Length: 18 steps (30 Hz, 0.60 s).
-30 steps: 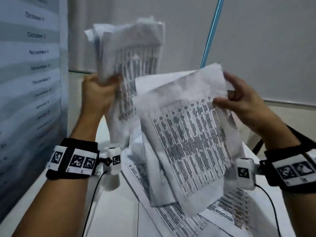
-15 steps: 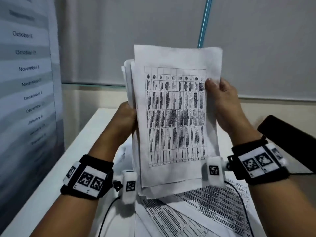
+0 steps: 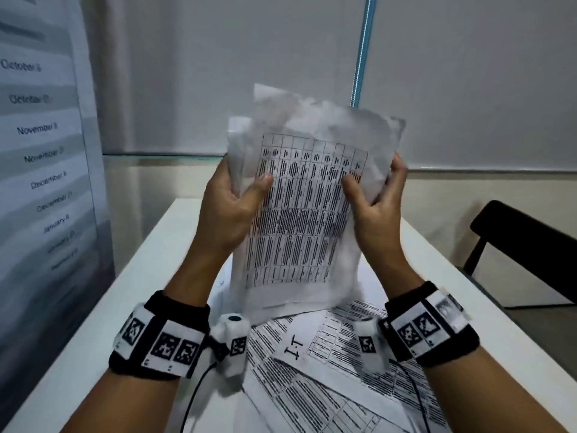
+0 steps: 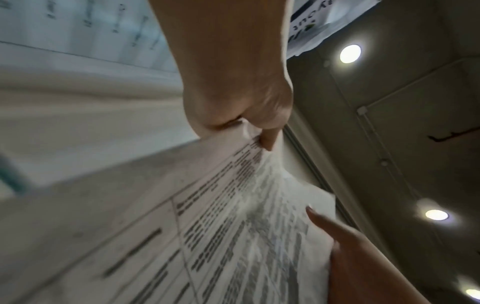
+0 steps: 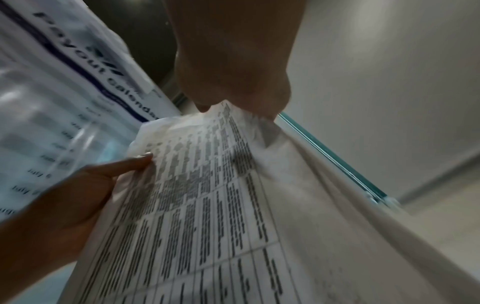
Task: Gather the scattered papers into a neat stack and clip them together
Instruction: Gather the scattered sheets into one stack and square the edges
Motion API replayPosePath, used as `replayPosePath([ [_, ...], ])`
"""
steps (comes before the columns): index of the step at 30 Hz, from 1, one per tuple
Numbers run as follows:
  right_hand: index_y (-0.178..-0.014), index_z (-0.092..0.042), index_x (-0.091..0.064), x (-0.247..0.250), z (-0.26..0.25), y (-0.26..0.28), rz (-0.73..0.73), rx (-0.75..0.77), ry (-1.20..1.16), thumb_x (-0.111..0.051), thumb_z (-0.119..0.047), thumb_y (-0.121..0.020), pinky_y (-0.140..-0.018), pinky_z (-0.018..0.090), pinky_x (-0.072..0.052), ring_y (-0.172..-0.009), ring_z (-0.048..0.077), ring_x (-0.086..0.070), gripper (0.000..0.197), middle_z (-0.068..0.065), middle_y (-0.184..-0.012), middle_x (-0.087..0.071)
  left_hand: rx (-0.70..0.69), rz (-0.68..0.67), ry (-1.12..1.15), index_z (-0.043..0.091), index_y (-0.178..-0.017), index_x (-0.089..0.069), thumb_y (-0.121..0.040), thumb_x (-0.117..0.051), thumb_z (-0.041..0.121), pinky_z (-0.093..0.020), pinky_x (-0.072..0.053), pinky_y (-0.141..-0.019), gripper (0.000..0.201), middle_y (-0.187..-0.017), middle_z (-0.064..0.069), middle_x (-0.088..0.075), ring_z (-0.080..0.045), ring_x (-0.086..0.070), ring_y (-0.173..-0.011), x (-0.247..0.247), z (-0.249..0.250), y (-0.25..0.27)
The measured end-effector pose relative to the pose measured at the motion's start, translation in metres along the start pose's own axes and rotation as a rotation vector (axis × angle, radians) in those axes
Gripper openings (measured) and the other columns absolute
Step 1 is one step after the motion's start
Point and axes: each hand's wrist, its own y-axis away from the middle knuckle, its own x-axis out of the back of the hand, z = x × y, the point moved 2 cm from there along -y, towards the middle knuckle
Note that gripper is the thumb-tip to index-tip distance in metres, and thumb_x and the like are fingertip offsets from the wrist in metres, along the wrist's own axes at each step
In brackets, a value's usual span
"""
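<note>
A bundle of printed table sheets (image 3: 299, 214) stands upright in the air above the white table (image 3: 150, 270), its lower edge just over the papers lying there. My left hand (image 3: 237, 198) grips the bundle's left edge, thumb across the front. My right hand (image 3: 374, 195) grips the right edge with fingers curled behind. The bundle (image 4: 233, 226) fills the left wrist view below the left hand (image 4: 249, 123). In the right wrist view the right hand (image 5: 241, 102) pinches the bundle (image 5: 207, 205). More printed sheets (image 3: 327, 370) lie scattered and overlapping on the table. No clip is in view.
A large wall calendar poster (image 3: 40, 151) hangs at the left. A dark chair (image 3: 524, 245) stands to the right of the table. A wall with a teal vertical strip (image 3: 362, 51) lies beyond the table's far edge.
The right hand brought its loose sheet onto the left hand's bundle. Both hands have since lowered the joined bundle, and the left thumb now lies across its front.
</note>
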Motion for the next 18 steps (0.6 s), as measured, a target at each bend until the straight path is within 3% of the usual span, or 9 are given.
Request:
replayPosePath([
  [3,-0.135,-0.016,-0.044,0.004,0.017,0.008,-0.035,-0.295,-0.091,-0.067,-0.017,-0.095,-0.106,0.036,-0.05,-0.111,0.005,-0.067,0.046,-0.002,-0.125,-0.067,0.303,-0.149,0.212,0.011,-0.122,-0.068,-0.087,-0.077,0.026,-0.046,-0.053,-0.106,0.039,-0.116,-0.008,-0.076,-0.023,-0.073,-0.11,0.002,-0.018,-0.001],
  [5,-0.13,-0.011,-0.054,0.008,0.018,0.007,-0.051,-0.35,-0.093,-0.065,-0.013,-0.096,-0.1,0.038,-0.055,-0.102,0.009,-0.071,0.036,-0.001,-0.114,-0.073,0.344,-0.166,0.17,0.007,-0.118,-0.071,-0.085,-0.08,0.031,-0.055,-0.052,-0.105,0.041,-0.112,-0.012,-0.077,-0.028,-0.073,-0.107,0.004,-0.023,-0.001],
  [7,-0.126,-0.009,-0.058,0.011,0.009,0.001,-0.052,-0.294,-0.074,-0.064,-0.012,-0.097,-0.092,0.031,-0.058,-0.1,0.011,-0.072,0.03,0.0,-0.11,-0.074,0.291,-0.116,0.127,0.009,-0.113,-0.073,-0.089,-0.077,0.03,-0.053,-0.053,-0.105,0.033,-0.11,-0.01,-0.077,-0.025,-0.074,-0.106,0.007,-0.02,-0.004],
  [9,-0.121,-0.012,-0.058,0.014,-0.002,-0.003,-0.054,-0.234,-0.115,-0.065,-0.015,-0.097,-0.091,0.031,-0.058,-0.105,0.017,-0.072,0.026,0.004,-0.112,-0.074,0.24,-0.088,0.175,0.011,-0.111,-0.073,-0.091,-0.075,0.027,-0.046,-0.054,-0.103,0.026,-0.111,-0.009,-0.077,-0.022,-0.073,-0.107,0.009,-0.013,-0.007],
  [12,-0.119,-0.015,-0.058,0.017,0.001,-0.004,-0.093,-0.226,-0.122,-0.065,-0.015,-0.097,-0.092,0.034,-0.058,-0.106,0.019,-0.071,0.022,0.004,-0.112,-0.074,0.237,-0.207,0.194,0.018,-0.103,-0.075,-0.086,-0.075,0.026,-0.037,-0.057,-0.094,0.019,-0.103,-0.002,-0.079,-0.018,-0.075,-0.102,0.01,-0.014,-0.005],
  [15,-0.124,-0.015,-0.057,0.026,0.02,-0.002,-0.25,-0.296,-0.044,-0.064,-0.014,-0.097,-0.089,0.031,-0.056,-0.1,0.01,-0.071,0.028,-0.007,-0.108,-0.074,0.314,-0.298,-0.005,0.016,-0.1,-0.078,-0.084,-0.079,0.027,-0.042,-0.057,-0.098,0.019,-0.097,0.001,-0.08,-0.012,-0.076,-0.094,0.006,-0.038,0.003],
  [17,-0.121,-0.018,-0.056,0.041,0.035,-0.001,-0.376,-0.32,0.141,-0.066,-0.018,-0.096,-0.084,0.029,-0.051,-0.09,0.005,-0.068,0.027,-0.014,-0.098,-0.07,0.36,-0.16,-0.021,0.02,-0.092,-0.078,-0.08,-0.086,0.026,-0.04,-0.059,-0.092,0.016,-0.084,0.005,-0.079,-0.006,-0.074,-0.078,0.009,-0.046,0.001],
  [18,-0.121,-0.021,-0.055,0.05,0.044,-0.002,-0.416,-0.335,0.27,-0.068,-0.023,-0.095,-0.082,0.029,-0.049,-0.087,0.006,-0.066,0.029,-0.011,-0.097,-0.068,0.351,-0.081,-0.013,0.023,-0.088,-0.077,-0.075,-0.09,0.027,-0.036,-0.059,-0.086,0.019,-0.078,0.009,-0.076,-0.003,-0.071,-0.071,0.013,-0.045,-0.002],
])
